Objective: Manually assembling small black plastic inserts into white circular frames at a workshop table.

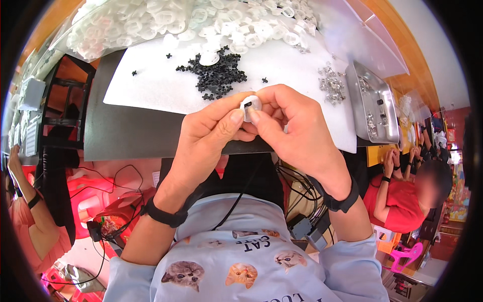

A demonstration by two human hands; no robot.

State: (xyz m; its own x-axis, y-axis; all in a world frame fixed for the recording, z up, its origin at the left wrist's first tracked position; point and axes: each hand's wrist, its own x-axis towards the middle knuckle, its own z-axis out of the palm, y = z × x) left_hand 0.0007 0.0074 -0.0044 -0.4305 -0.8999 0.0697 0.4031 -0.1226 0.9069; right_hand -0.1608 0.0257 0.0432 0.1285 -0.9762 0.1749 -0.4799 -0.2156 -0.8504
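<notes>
Between my two hands, just past the table's near edge, is a small round white plastic part [250, 103] with a black piece [247, 104] set in its middle. My left hand [209, 126] pinches its left side with thumb and fingers. From the right, my right hand [294, 116] grips it too, the thumb pressed near the black piece. Beyond my hands lies a heap of small black cross-shaped pieces [219, 75] on a white sheet [146, 75]. One round white part [209, 59] rests on that heap.
Many white plastic parts [241, 25] are piled at the back, some in a clear bag [126, 25]. Small clear or metallic pieces [332, 85] lie on the right, beside a metal tray [395, 132]. Cables [302, 189] hang below the table. Other people sit at both sides.
</notes>
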